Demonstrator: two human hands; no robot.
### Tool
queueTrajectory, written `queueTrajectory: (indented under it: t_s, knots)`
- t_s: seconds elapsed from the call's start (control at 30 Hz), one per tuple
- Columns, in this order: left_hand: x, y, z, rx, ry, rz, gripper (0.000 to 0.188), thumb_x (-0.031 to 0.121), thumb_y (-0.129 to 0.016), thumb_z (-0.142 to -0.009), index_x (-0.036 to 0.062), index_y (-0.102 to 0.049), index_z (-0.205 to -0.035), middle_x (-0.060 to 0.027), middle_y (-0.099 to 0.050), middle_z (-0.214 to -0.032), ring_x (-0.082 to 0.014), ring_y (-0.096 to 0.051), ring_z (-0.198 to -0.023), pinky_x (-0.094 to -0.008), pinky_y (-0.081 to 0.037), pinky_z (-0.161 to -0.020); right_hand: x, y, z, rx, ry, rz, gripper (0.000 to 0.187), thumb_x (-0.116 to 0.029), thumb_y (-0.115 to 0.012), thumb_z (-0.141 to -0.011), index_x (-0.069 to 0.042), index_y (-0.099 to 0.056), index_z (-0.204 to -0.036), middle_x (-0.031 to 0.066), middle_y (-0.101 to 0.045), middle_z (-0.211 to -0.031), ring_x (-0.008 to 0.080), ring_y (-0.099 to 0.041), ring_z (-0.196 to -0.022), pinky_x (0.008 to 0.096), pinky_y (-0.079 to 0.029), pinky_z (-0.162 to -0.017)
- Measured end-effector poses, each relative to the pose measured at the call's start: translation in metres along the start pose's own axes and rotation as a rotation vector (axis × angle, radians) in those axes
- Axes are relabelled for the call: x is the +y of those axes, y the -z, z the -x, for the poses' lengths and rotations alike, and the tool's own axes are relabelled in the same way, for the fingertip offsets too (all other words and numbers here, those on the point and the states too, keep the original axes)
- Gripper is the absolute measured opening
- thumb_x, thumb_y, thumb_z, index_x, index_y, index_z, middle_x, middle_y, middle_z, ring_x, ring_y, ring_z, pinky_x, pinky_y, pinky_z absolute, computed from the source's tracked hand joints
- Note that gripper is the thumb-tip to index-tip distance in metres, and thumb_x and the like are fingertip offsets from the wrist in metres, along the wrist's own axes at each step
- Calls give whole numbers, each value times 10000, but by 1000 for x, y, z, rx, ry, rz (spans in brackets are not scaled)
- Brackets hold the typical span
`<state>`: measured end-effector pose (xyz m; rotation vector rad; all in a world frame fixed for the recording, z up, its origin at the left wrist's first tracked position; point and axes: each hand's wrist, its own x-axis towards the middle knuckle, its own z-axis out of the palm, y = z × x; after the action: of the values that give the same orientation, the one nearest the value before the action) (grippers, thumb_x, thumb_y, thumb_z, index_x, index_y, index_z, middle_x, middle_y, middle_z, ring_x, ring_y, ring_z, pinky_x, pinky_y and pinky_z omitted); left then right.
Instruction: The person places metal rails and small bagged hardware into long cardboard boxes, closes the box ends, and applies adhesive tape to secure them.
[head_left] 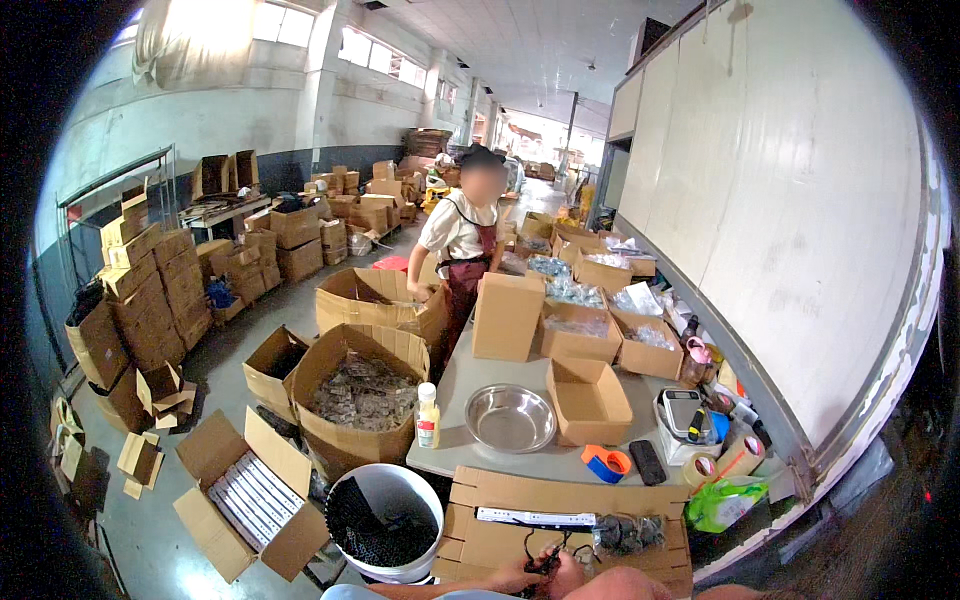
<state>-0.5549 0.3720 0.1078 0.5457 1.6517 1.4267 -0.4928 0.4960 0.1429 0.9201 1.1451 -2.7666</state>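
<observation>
At the lower edge, my left hand (515,577) and my right hand (569,573) come close together. Their fingers are closed around a thin, dark, cord-like piece (543,562), whose kind I cannot make out. Loose dark strands stick up from it. Just beyond them, a long white-and-silver drawer slide (530,518) lies across a flattened cardboard sheet (465,550). A clear plastic bag of dark small parts (630,534) rests against the slide's right end. Part of both hands is cut off by the picture's edge.
A white bucket (437,497) of black pieces stands left, beside an open carton (232,428) of slides. On the table (465,463) are a steel bowl (510,418), bottle (428,416), orange-and-blue tape dispenser (606,464), phone (647,463) and cartons. A co-worker (465,230) stands beyond.
</observation>
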Motion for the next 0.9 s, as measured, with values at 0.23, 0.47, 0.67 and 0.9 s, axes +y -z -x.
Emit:
queueTrajectory:
  t_s: [0.23, 0.47, 0.67, 0.9]
  knots:
    - [-5, 1, 3, 147, -53, -27, 384, 150, -701, -724, -15, -514, -1016, -105, -584, -927, -191, -557, -866, -309, -458, -767, 2, 2, 1, 23, 63, 49, 320, -364, -465, -907, -51, -533, -895, 73, -595, -748, 192, -553, -621, 320, -472, -592]
    - [2, 1, 2, 102, -154, -46, 366, 153, -693, -731, -13, -523, -1009, -105, -593, -875, -174, -566, -840, -289, -460, -747, -9, -2, 3, 2, 119, 142, 304, -349, -474, -902, -51, -533, -892, 70, -594, -741, 188, -550, -613, 316, -469, -584]
    - [-5, 5, -7, 90, -101, 42, 355, 174, -685, -746, -4, -530, -1011, -98, -596, -871, -177, -568, -828, -298, -462, -744, -64, -3, 19, -11, 244, 436, 290, -337, -481, -897, -51, -533, -889, 67, -593, -735, 185, -547, -606, 314, -465, -576]
    - [-4, 4, -17, 61, -85, 114, 344, 200, -675, -763, 7, -539, -1014, -90, -600, -866, -182, -570, -815, -309, -464, -740, -92, -35, 16, -102, 321, 645, 274, -322, -491, -892, -52, -533, -885, 63, -592, -728, 181, -544, -598, 311, -462, -567]
